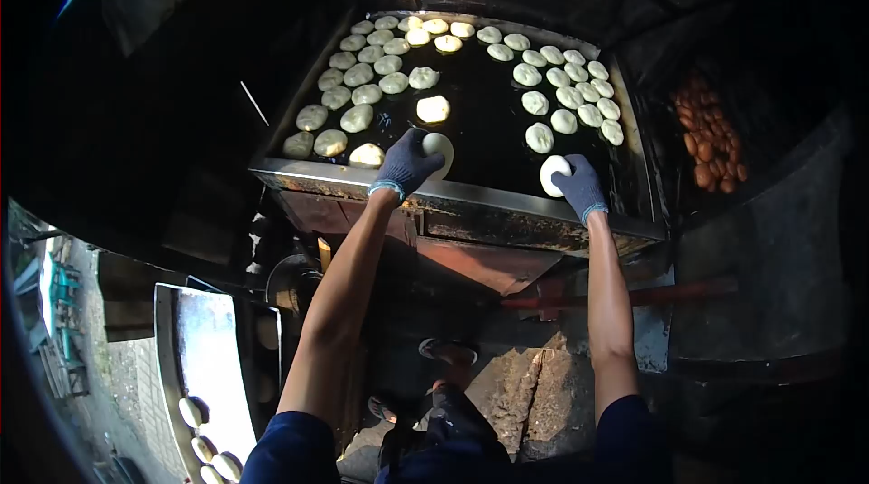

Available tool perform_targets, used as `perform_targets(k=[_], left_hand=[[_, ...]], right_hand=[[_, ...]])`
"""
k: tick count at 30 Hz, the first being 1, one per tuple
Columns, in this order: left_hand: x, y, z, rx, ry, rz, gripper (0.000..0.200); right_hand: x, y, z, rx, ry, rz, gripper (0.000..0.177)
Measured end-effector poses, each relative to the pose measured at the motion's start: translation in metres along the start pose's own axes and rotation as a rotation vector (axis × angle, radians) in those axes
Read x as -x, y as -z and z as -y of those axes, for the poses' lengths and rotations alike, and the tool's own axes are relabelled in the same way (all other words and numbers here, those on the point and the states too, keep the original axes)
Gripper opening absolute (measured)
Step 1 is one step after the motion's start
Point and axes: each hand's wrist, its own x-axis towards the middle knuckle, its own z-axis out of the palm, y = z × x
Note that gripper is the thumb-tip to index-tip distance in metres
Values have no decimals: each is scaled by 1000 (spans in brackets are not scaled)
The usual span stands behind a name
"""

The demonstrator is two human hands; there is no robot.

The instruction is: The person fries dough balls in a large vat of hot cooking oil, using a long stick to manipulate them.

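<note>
Looking down, I see my gloved left hand (405, 165), grip closed on one pale round dough disc (443, 148), and my gloved right hand (580, 185), grip closed on a second dough disc (549, 174), both at the near edge of the black oily griddle (471, 200); I judge them light, soft, easily dented, best cradled from beneath.

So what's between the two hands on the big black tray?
Just bare dark tray, seen in the head view, between the left hand and the right hand.
</note>
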Motion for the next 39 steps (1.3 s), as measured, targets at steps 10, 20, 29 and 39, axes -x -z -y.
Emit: perform_targets(k=[10, 20, 29, 39], left_hand=[[32, -6, 7, -40, -6, -399, 70], [639, 277, 115, -664, 1167, -1475, 42], [761, 334, 183, 122, 1430, -1220, 59], [581, 290, 91, 396, 478, -1183, 43]], right_hand=[[-95, -43, -138, 247, 212, -329, 48], [239, -190, 413, -523, 750, 564, 28], [560, -479, 557, 102, 805, 1316, 45], [425, -347, 446, -611, 414, 997, 52]])
